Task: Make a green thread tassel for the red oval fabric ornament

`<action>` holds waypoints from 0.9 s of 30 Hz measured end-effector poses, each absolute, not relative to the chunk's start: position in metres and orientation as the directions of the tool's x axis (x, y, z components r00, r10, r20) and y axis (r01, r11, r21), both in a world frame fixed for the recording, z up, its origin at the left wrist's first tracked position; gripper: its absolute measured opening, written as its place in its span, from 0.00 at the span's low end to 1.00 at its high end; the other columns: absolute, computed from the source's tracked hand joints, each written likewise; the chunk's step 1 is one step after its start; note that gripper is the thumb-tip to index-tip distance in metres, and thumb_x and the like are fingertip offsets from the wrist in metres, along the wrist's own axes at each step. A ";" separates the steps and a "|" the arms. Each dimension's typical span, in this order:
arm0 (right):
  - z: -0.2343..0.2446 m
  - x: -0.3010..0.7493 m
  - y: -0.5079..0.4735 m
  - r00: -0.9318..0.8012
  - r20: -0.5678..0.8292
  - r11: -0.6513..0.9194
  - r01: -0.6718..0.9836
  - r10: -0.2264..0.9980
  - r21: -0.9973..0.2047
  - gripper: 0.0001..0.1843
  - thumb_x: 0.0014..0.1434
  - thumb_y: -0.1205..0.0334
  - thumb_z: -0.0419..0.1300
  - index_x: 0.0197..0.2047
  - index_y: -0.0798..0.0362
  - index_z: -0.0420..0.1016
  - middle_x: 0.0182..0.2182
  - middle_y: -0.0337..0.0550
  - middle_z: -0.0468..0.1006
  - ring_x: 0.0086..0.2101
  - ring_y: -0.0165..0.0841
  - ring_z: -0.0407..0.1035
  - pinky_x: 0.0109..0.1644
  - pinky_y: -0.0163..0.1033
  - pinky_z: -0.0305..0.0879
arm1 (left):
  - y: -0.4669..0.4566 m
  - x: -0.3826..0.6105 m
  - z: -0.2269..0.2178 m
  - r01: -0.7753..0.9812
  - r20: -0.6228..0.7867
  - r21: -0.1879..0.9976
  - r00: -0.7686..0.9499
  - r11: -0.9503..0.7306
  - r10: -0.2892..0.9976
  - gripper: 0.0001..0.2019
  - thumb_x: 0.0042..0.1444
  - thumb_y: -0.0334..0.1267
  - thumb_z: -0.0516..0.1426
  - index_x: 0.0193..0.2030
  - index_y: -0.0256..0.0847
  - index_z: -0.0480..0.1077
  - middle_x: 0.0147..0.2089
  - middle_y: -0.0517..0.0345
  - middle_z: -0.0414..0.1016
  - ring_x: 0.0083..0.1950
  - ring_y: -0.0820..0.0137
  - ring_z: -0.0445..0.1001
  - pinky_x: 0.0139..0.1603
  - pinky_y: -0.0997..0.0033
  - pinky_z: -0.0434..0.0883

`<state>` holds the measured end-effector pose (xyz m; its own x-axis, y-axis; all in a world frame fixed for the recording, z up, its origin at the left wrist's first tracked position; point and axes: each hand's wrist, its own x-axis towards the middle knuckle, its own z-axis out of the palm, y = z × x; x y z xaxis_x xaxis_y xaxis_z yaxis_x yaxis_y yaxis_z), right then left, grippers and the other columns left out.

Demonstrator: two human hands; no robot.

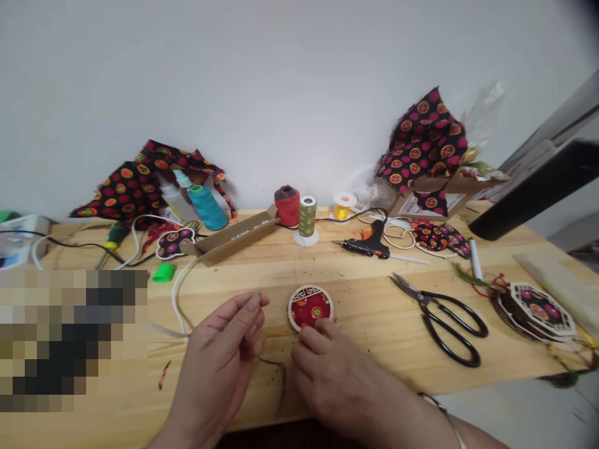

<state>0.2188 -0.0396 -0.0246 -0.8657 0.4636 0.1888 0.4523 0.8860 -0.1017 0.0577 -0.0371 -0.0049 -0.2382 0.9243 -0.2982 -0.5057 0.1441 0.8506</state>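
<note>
Left hand (224,352) pinches thin thread (282,381) between thumb and forefinger. Right hand (330,371), fingertips pressed together, holds disc (309,305) by its near edge. Scissors (444,318) lie to the right.

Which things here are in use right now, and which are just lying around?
In hand: round red ornament, touched by right hand; thin thread, pinched in left hand.
Lying about: scissors, glue gun, thread spools, patterned fabric, cardboard box.
</note>
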 end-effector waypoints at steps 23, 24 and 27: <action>-0.006 0.206 -0.013 -0.187 -0.124 -0.132 -0.029 0.975 -0.991 0.09 0.53 0.60 0.59 0.26 0.56 0.72 0.21 0.36 0.69 0.25 0.27 0.61 0.30 0.34 0.58 | -0.032 0.081 -0.004 -0.437 -0.308 0.876 -0.184 0.203 0.934 0.06 0.46 0.38 0.64 0.29 0.36 0.77 0.16 0.67 0.58 0.19 0.79 0.48 0.16 0.80 0.49; -0.006 0.206 -0.014 -0.169 -0.098 -0.097 0.010 0.981 -0.995 0.08 0.54 0.60 0.59 0.27 0.56 0.72 0.23 0.37 0.70 0.26 0.28 0.62 0.31 0.35 0.59 | -0.033 0.081 -0.004 -0.442 -0.312 0.872 -0.169 0.211 0.935 0.06 0.46 0.38 0.64 0.28 0.36 0.77 0.16 0.67 0.59 0.19 0.80 0.48 0.16 0.80 0.49; -0.004 0.206 -0.015 -0.132 0.007 0.025 0.134 0.991 -0.991 0.07 0.55 0.63 0.58 0.27 0.55 0.73 0.25 0.38 0.72 0.29 0.30 0.65 0.34 0.36 0.62 | -0.036 0.083 -0.005 -0.437 -0.315 0.868 -0.119 0.235 0.942 0.07 0.48 0.38 0.63 0.27 0.36 0.76 0.17 0.65 0.62 0.18 0.81 0.48 0.16 0.80 0.48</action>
<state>0.2061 -0.0148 -0.0044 -0.1318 0.9912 0.0073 0.1341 0.0251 -0.9906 0.0827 -0.0357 -0.0051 -0.1193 0.9415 -0.3151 -0.4370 0.2352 0.8682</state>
